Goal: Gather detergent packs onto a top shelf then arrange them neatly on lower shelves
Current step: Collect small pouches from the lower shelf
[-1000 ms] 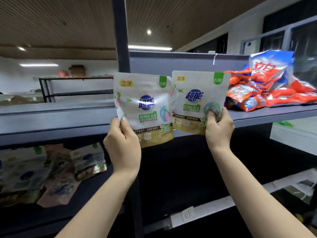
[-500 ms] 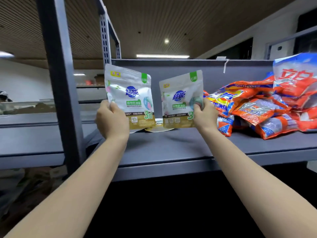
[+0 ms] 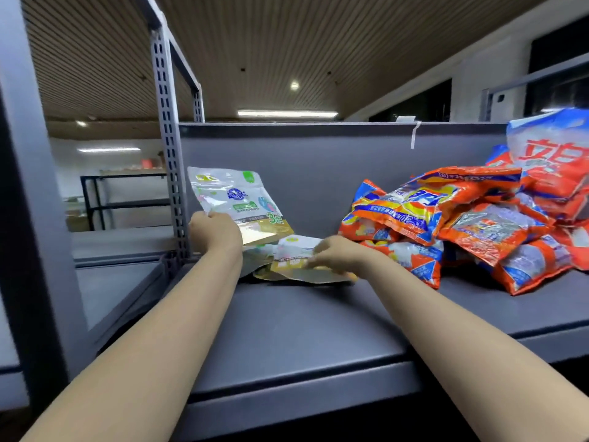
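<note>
On top shelf [image 3: 287, 330]: left hand [image 3: 215, 232] pinches upright pouch [image 3: 237, 204]; right hand [image 3: 331, 255], fingers spread, presses flat pouch [image 3: 298, 253]. Lay upright one alongside, release gently.

The flat grey metal top shelf [image 3: 296, 333] carries white-and-gold detergent pouches [image 3: 299, 266] (lying flat, overlapping) and, rightward, heaped orange-and-blue plastic detergent bags [image 3: 478, 224].

Glossy plastic pouch [image 3: 237, 204], shiny crinkled orange packs [image 3: 414, 215], matt grey shelf [image 3: 302, 327], perforated metal upright [image 3: 169, 138]

Flat pouch [image 3: 299, 260] print blurred, orange bag pile [image 3: 478, 224] cut by right edge, left-hand fingers [image 3: 212, 215] partly hidden.
</note>
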{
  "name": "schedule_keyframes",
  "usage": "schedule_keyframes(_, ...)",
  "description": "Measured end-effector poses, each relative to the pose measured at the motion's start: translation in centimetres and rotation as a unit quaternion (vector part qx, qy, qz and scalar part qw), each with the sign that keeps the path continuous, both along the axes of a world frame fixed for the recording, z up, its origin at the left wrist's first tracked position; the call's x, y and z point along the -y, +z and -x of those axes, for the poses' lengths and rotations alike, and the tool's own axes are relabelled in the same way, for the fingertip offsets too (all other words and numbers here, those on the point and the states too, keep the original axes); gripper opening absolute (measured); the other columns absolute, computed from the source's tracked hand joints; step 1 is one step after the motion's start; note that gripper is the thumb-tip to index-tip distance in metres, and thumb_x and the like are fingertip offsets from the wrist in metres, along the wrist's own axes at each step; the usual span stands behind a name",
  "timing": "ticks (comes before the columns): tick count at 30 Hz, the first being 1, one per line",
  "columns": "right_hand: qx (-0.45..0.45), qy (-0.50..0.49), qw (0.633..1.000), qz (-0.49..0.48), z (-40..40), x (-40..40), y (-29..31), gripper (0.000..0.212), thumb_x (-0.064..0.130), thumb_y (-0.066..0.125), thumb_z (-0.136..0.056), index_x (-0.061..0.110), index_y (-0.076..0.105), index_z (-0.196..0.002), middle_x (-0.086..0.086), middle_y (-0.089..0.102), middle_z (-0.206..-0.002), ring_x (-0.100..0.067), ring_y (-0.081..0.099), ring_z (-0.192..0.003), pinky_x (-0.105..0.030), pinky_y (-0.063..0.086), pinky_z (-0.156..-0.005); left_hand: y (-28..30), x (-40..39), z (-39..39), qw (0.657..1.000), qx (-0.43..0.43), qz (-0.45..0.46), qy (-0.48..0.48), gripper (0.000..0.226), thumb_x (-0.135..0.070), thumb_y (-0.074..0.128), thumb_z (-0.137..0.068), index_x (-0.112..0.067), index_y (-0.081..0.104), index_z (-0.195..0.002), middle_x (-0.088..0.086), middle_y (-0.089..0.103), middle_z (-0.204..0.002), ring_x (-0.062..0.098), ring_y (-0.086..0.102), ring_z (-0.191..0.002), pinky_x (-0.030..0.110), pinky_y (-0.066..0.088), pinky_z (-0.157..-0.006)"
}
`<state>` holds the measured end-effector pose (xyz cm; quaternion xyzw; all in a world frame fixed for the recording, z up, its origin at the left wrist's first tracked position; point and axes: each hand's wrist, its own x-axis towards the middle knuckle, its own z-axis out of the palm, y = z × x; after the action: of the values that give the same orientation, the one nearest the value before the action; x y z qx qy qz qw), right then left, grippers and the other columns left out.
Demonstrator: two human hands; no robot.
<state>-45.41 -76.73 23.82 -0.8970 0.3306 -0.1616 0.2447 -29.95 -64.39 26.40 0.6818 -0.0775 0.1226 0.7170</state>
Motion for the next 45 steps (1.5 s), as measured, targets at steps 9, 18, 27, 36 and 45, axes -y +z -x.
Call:
schedule_keyframes(9, -0.054, 0.039, 0.994, 0.090, -0.3, -0.4, 0.3, 0.048, 0.036, 0.068, -0.084, 0.020, 0.059, -0.129, -0.003, 0.052, -0.136, -0.022, 0.048, -0.121, -0.029, 0.038, -0.097, -2.1, 2.7, -0.3, 0.888, 0.098, -0.403, -0.199, 0.038, -0.022, 0.046, -0.092, -0.004, 0.052, -0.125, 0.017, 0.047, -0.134, 0.035, 0.042, -0.124, 0.034, 0.035, -0.100)
schedule_keyframes(18, -0.027, 0.032, 0.991, 0.124, 1.0, -1.7, 0.6, 0.047, 0.035, 0.063, -0.088, 0.016, 0.055, -0.131, -0.006, 0.052, -0.136, -0.023, 0.049, -0.121, -0.024, 0.038, -0.089, -2.3, 0.4, 1.0, 0.871, 0.140, -0.429, -0.193, 0.031, -0.020, 0.045, -0.089, -0.010, 0.058, -0.115, 0.012, 0.055, -0.124, 0.033, 0.048, -0.114, 0.036, 0.039, -0.097)
schedule_keyframes(27, 0.072, 0.039, 0.985, 0.149, 5.7, -5.6, -1.0, 0.039, 0.035, 0.058, -0.089, 0.020, 0.059, -0.125, -0.004, 0.059, -0.127, -0.020, 0.053, -0.114, -0.025, 0.039, -0.082, -3.7, -4.5, 6.4, 0.848, 0.276, -0.438, -0.114, 0.023, -0.024, 0.042, -0.089, -0.018, 0.061, -0.100, 0.002, 0.065, -0.107, 0.028, 0.053, -0.098, 0.033, 0.029, -0.075)
schedule_keyframes(36, 0.077, 0.067, 0.966, 0.238, 10.5, -12.1, -3.4, 0.043, 0.037, 0.058, -0.090, 0.020, 0.054, -0.129, 0.002, 0.055, -0.134, -0.017, 0.047, -0.125, -0.038, 0.040, -0.101, -6.1, -12.4, 12.2, 0.817, 0.336, -0.462, -0.075, 0.027, -0.030, 0.042, -0.092, -0.015, 0.059, -0.107, 0.004, 0.064, -0.112, 0.027, 0.054, -0.106, 0.035, 0.030, -0.080)
schedule_keyframes(45, 0.104, 0.108, 0.958, 0.244, 13.4, -20.8, -6.7, 0.041, 0.039, 0.053, -0.093, 0.028, 0.050, -0.132, 0.011, 0.051, -0.133, -0.011, 0.042, -0.125, -0.032, 0.034, -0.104, -10.4, -22.7, 15.3, 0.832, 0.365, -0.413, -0.061, 0.027, -0.034, 0.049, -0.092, -0.019, 0.060, -0.110, -0.005, 0.064, -0.100, 0.021, 0.057, -0.098, 0.033, 0.032, -0.089)
